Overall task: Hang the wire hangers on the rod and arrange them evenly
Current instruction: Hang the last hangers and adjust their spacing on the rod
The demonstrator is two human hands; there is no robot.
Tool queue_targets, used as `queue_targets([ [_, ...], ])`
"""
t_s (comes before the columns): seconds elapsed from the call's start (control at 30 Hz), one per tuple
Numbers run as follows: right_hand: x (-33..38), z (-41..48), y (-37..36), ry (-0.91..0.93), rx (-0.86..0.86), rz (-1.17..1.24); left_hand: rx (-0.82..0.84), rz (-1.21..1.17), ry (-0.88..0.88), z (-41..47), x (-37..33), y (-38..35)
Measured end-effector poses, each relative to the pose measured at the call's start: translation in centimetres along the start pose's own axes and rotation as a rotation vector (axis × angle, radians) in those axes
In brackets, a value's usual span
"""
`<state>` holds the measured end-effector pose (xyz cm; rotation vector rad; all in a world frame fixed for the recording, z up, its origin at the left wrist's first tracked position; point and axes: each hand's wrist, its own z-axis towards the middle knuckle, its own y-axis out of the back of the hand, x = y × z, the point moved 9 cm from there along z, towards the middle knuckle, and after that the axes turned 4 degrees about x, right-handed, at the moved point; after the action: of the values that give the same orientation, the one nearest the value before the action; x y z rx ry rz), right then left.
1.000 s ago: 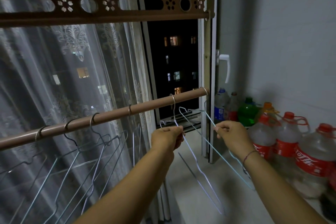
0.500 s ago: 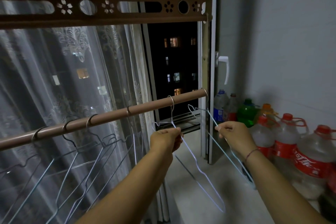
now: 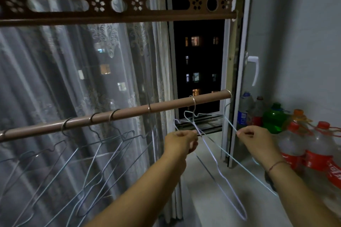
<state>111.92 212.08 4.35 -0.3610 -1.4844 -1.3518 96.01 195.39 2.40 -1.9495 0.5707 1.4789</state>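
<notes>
At the far left, several wire hangers (image 3: pixel 88 156) hang by their hooks from the brown rod (image 3: pixel 129 113), which slopes up from the left edge toward the window frame; their hooks sit unevenly along it, two of them close together, and their bodies lean and overlap in front of the sheer lace curtain (image 3: pixel 55 83). Further right one more hook (image 3: pixel 149 108) loops the rod on its own. Near the rod's right end, the hook of a pale hanger (image 3: pixel 212 155) sits over the rod, and the left hand (image 3: pixel 180 143) grips that hanger's upper wire just below the neck, fingers curled shut around it. To its right, a second loose hanger (image 3: pixel 249 167) is not on the rod; its hook end points up near the window frame, and the right hand (image 3: pixel 256 141) pinches its wire, thumb and fingertips pressed together on it. A thin cord bracelet (image 3: pixel 276 164) circles that wrist. Behind the hands, the open window (image 3: pixel 199 64) shows lit flats at night. At the right, plastic bottles (image 3: pixel 313 145) with red labels and caps stand along the grey wall (image 3: pixel 295 33).
</notes>
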Motion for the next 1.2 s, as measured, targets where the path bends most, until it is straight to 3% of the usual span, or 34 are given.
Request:
queue_targets([
  [0.1, 2.6, -1.9, 0.9, 0.096, -0.097, -0.144, 0.0, 0.074, -0.124, -3.1, -1.6, 2.0],
  [0.23, 9.0, -6.4, 0.8, 0.3, -0.146, -0.112, -0.125, 0.176, -0.393, -8.0, -5.0, 7.5],
  [0.4, 15.4, -12.2, -6.1, 0.399, 0.138, 0.098, -0.414, 0.319, -0.592, -11.4, -7.7, 18.3],
  [0.6, 16.9, -13.5, -19.0, 0.245, 0.413, 0.287, -0.635, 0.514, -0.551, -11.6, -8.0, 27.0],
  [0.9, 16.0, -12.2, -24.3, 0.027, 0.36, 0.291, -0.278, 0.556, -0.21, -7.7, -6.2, 27.8],
  [1.2, 16.5, -12.1, -24.0, 0.018, 0.326, 0.423, -0.401, 0.47, -0.303, -7.2, -6.5, 29.8],
])
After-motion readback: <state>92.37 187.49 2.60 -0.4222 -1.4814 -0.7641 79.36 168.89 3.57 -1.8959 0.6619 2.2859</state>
